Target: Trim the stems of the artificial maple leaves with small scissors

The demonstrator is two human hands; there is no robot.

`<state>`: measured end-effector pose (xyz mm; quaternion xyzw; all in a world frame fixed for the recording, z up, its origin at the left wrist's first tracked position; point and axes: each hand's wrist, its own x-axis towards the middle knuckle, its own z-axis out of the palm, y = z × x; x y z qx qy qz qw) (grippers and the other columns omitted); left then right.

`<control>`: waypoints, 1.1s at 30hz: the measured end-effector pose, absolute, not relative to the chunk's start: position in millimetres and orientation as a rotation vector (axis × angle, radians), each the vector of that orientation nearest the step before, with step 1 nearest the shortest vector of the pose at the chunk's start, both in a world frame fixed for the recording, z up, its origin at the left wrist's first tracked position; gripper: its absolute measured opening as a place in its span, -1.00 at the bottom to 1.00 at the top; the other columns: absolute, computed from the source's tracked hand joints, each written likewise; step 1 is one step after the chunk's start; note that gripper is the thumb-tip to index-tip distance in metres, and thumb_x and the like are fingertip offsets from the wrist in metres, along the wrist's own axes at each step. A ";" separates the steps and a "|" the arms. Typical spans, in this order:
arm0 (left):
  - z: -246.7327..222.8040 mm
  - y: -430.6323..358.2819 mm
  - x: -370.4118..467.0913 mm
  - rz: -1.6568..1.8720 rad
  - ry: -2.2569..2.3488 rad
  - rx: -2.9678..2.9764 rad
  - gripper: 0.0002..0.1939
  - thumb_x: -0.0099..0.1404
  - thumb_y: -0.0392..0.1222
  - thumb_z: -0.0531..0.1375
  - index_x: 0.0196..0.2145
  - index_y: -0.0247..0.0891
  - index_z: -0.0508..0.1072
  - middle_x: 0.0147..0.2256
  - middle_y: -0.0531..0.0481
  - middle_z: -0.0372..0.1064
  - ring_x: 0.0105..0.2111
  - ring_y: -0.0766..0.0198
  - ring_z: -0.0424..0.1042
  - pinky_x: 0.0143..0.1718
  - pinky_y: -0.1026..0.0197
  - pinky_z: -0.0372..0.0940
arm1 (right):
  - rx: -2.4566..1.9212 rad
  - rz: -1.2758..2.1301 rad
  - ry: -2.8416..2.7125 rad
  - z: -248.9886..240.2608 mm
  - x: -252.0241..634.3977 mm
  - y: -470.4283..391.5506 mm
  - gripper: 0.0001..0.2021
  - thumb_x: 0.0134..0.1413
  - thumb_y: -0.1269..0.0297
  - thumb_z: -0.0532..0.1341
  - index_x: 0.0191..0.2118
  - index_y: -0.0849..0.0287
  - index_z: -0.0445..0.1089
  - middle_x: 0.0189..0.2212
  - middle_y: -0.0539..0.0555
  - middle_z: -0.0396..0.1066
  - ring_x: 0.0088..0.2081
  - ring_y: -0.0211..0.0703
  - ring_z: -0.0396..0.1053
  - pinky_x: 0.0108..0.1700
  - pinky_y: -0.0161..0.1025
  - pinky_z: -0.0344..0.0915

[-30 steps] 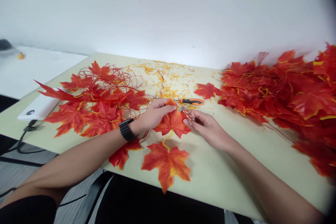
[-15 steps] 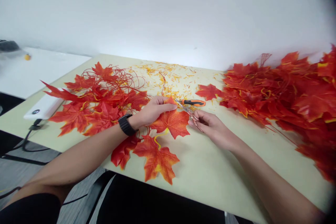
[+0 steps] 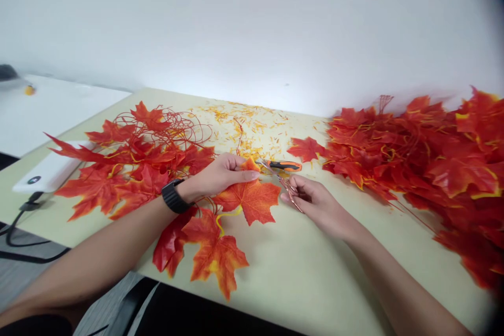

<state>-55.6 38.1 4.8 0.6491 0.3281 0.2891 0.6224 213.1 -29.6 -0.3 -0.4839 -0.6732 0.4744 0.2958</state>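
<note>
My left hand (image 3: 225, 176), with a black watch (image 3: 175, 197) at the wrist, pinches an orange-red artificial maple leaf (image 3: 258, 200) between thumb and fingers. From that leaf a yellow stem leads down to another maple leaf (image 3: 218, 252), which lies at the table's near side. Copper-coloured scissors (image 3: 289, 187) are in my right hand (image 3: 315, 202), fingers through the handles. Their blades point up and left, close to the top of the held leaf; whether they touch it I cannot tell. Behind the blades lies an orange-and-black handled tool (image 3: 285, 166).
A big heap of red maple leaves (image 3: 397, 152) covers the right side. More leaves and tangled red cords (image 3: 177, 126) lie at left, beside a white device (image 3: 49, 170) with a black cable. Yellow and orange clippings (image 3: 252, 131) are scattered at the back, near the wall.
The view has shifted slightly, so the scene sits lower. My left hand still pinches the leaf, and the scissors stay in my right hand beside it.
</note>
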 end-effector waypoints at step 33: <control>-14.0 37.1 -40.9 0.866 0.909 1.746 -0.57 0.47 0.07 0.22 -0.45 -0.23 0.24 -0.52 0.15 0.12 -0.55 0.43 0.08 -0.56 0.36 0.01 | -1.166 1.270 -1.401 -14.9 204.7 -22.5 -0.59 0.18 0.07 0.37 -0.40 0.08 0.11 -0.44 -0.09 0.11 -0.40 -0.25 0.14 -0.18 -0.19 0.23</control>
